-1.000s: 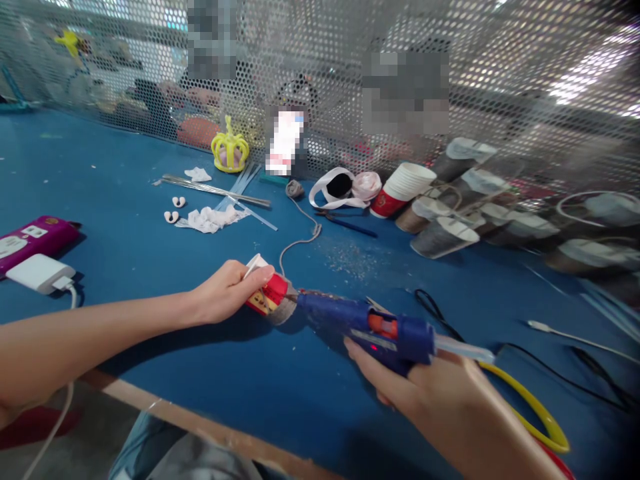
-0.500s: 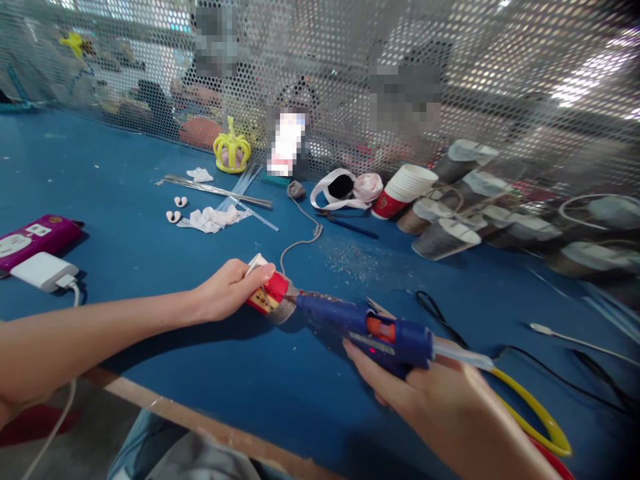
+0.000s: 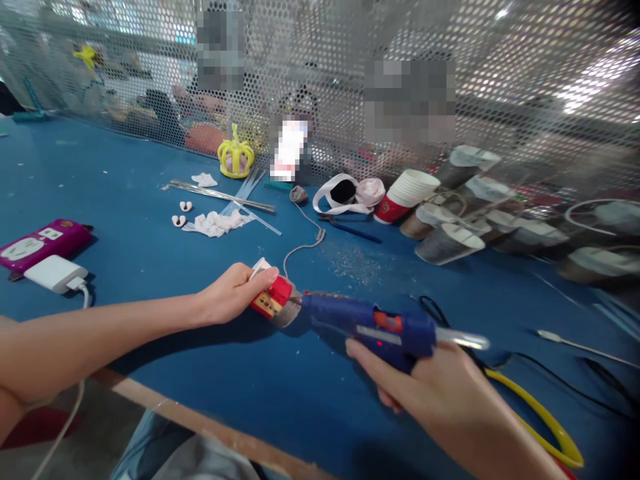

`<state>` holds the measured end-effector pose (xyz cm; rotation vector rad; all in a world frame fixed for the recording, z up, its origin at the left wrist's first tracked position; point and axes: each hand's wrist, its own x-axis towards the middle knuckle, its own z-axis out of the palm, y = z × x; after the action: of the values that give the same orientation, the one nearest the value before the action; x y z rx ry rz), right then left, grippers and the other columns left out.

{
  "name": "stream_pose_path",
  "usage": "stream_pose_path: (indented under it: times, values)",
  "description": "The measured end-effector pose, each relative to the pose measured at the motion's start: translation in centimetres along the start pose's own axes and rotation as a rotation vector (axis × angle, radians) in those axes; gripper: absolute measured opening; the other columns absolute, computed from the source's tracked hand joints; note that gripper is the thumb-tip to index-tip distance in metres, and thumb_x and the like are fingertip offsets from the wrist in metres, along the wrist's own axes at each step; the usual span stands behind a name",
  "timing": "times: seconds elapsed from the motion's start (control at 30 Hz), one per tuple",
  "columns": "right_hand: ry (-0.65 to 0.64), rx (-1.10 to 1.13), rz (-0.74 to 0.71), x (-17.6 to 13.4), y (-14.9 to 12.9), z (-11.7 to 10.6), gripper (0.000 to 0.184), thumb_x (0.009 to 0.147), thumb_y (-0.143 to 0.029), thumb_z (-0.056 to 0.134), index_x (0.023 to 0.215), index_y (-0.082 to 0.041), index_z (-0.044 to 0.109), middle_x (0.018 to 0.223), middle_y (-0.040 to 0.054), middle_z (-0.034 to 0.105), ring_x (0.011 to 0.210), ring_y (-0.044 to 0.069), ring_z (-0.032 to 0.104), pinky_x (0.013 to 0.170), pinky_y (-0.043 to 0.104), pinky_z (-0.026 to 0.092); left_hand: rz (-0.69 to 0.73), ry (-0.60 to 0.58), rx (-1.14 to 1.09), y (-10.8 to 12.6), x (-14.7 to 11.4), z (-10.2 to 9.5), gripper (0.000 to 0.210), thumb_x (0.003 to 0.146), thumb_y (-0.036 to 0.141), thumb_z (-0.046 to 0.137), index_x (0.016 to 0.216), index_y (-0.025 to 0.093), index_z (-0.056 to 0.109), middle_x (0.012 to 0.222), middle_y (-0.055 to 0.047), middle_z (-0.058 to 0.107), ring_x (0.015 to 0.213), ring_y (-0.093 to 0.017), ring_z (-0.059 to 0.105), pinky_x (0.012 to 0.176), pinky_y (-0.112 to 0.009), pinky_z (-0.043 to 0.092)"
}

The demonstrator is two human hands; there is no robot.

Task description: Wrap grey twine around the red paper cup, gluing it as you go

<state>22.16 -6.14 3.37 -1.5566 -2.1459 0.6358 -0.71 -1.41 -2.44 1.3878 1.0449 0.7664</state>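
Note:
My left hand (image 3: 233, 293) is closed around a red and yellow paper cup (image 3: 274, 298), which lies tilted on its side. Grey cord wraps the cup's end on the right, and a loose strand of grey cord (image 3: 300, 247) runs from there to a small ball (image 3: 299, 194) farther back. In my right hand (image 3: 425, 380) is a blue glue gun (image 3: 370, 323), its nozzle at the corded end of the cup; whether it touches, I cannot tell. A clear glue stick (image 3: 463, 339) sticks out of the gun's back.
Cord-wrapped cups (image 3: 450, 243) and a stack of paper cups (image 3: 407, 193) stand at the back right. Pliers with yellow handles (image 3: 540, 417) lie near my right arm. A purple power strip (image 3: 45, 243) is at left, a yellow crown (image 3: 237, 157) by the mesh screen (image 3: 330, 40).
The view has shifted slightly, so everything sits a little lower and farther right. My left hand still holds the cup, and the glue gun stays at its corded end.

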Motion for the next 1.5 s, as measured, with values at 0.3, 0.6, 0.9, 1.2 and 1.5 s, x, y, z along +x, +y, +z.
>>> stream_pose_path:
  times: [0.3, 0.6, 0.9, 1.2, 1.5]
  values:
    - [0.238, 0.395, 0.344, 3.8, 4.1, -1.7, 0.025, 0.065, -0.045, 0.064, 0.072, -0.021, 0.061, 0.065, 0.0024, 0.065, 0.056, 0.017, 0.059, 0.049, 0.029, 0.046, 0.155, -0.027, -0.004, 0.0, -0.5, 0.0, 0.052, 0.083, 0.050, 0.036, 0.076, 0.007, 0.065, 0.070, -0.007, 0.065, 0.066, -0.016, 0.058, 0.064, -0.024, 0.046]
    - [0.243, 0.228, 0.381, 8.4, 7.8, -1.3, 0.037, 0.071, -0.049, 0.054, 0.048, -0.020, 0.047, 0.045, 0.0015, 0.052, 0.040, 0.011, 0.050, 0.045, 0.028, 0.043, 0.372, -0.011, 0.207, 0.6, -1.1, -0.2, 0.050, 0.087, 0.041, 0.031, 0.060, 0.008, 0.057, 0.057, -0.003, 0.055, 0.053, -0.010, 0.046, 0.053, -0.020, 0.040]
    - [0.245, 0.054, 0.223, 8.6, 4.8, -1.0, 0.040, 0.073, -0.050, 0.052, 0.046, -0.021, 0.054, 0.052, 0.0046, 0.056, 0.062, 0.018, 0.058, 0.051, 0.027, 0.040, 0.414, 0.014, 0.254, 0.5, -1.2, -0.3, 0.051, 0.088, 0.041, 0.028, 0.072, 0.006, 0.062, 0.064, -0.005, 0.058, 0.057, -0.011, 0.047, 0.054, -0.021, 0.040]
    - [-0.329, 0.894, 0.152, 6.1, -1.4, 4.0, 0.061, 0.081, -0.062, 0.028, 0.096, -0.017, 0.066, 0.106, 0.0103, 0.063, 0.101, 0.020, 0.054, 0.088, 0.037, 0.039, 0.603, 0.011, 0.317, 1.3, -2.1, -0.4, 0.048, 0.090, 0.034, 0.027, 0.065, 0.010, 0.060, 0.072, -0.007, 0.060, 0.059, -0.011, 0.048, 0.060, -0.021, 0.041]
    - [-0.399, 1.116, 0.031, 5.3, -1.4, 4.1, 0.048, 0.062, -0.035, 0.072, 0.106, -0.022, 0.060, 0.110, 0.0053, 0.060, 0.100, 0.020, 0.054, 0.089, 0.036, 0.038, 0.233, -0.082, -0.060, 0.7, -1.6, 0.6, 0.052, 0.082, 0.052, 0.038, 0.060, 0.009, 0.058, 0.054, -0.002, 0.054, 0.050, -0.008, 0.045, 0.050, -0.018, 0.038]
